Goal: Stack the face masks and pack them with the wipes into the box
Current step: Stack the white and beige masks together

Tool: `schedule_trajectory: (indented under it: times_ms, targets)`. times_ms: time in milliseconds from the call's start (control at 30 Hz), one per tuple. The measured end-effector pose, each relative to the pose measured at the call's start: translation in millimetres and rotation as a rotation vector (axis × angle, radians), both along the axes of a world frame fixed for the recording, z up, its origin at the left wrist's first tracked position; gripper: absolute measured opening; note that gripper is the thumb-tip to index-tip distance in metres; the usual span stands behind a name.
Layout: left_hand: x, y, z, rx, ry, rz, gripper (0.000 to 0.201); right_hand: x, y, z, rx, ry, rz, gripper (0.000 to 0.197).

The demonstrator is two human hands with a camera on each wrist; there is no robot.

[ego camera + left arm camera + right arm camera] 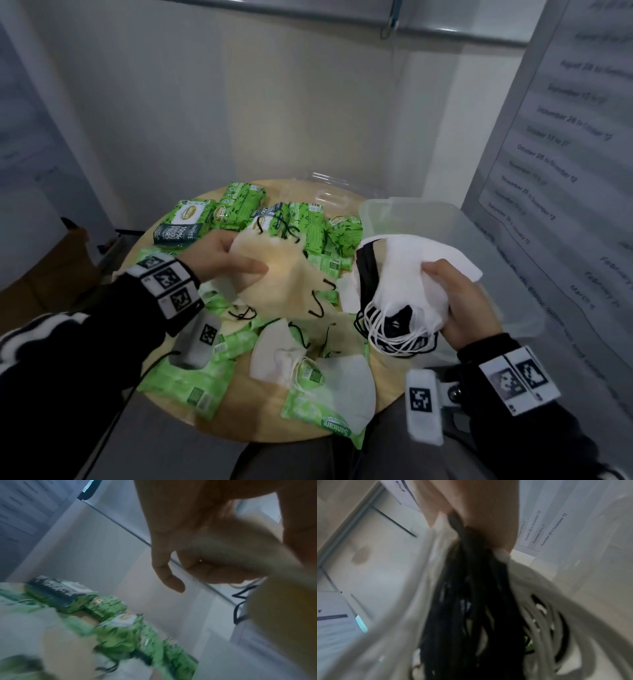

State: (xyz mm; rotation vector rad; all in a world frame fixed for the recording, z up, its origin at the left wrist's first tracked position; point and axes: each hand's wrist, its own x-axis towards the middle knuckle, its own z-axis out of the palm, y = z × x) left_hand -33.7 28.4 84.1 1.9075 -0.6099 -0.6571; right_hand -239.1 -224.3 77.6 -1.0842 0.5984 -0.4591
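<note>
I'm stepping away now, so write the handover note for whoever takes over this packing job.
Left hand: pinches one beige mask lifted above the table.
Right hand: grips the stack of masks, white and black, ear loops hanging down.
Clear box: at the table's far right; nothing visible in it. Its lid lies behind the wipes.
Wipes packs: all scattered on the round table.
Loose masks remain near the front edge.
Done: part of the stack.
Left: add the beige and loose masks, then pack masks and wipes.
</note>
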Motion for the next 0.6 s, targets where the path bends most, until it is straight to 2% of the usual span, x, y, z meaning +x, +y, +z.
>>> schedule_trajectory:
  times_ms: [67, 167, 233, 300, 367, 467, 533, 600]
  targets:
    - [-9, 1, 24, -0.113, 0.023, -0.005, 0.054, 2, 3, -3, -0.055, 0.024, -0.014, 0.016]
    - [-26, -2, 56, -0.312, 0.068, -0.112, 0.057, 4, 10, -5, -0.155, 0.051, -0.015, 0.018]
    - [-37, -10, 68, -0.389, 0.119, -0.167, 0.038, 6, 17, -4, -0.191, 0.054, 0.035, 0.019]
    - [-49, -23, 74, -0.388, 0.173, -0.187, 0.022, 8, 23, -2, -0.193, 0.044, 0.101, 0.016]
    - [-59, -39, 69, -0.287, 0.142, -0.196, 0.028, 7, 30, 2, -0.166, 0.026, 0.154, 0.02]
    - [-71, -61, 49, -0.149, -0.057, -0.099, 0.025, 5, 35, 5, -0.069, -0.099, 0.24, 0.024]
    - [-76, -69, 37, -0.184, -0.115, -0.021, 0.026, 4, 35, 6, -0.009, -0.109, 0.219, 0.025]
    - [-79, -72, 29, -0.228, -0.164, 0.039, 0.041, 4, 35, 10, 0.035, -0.116, 0.217, 0.032]
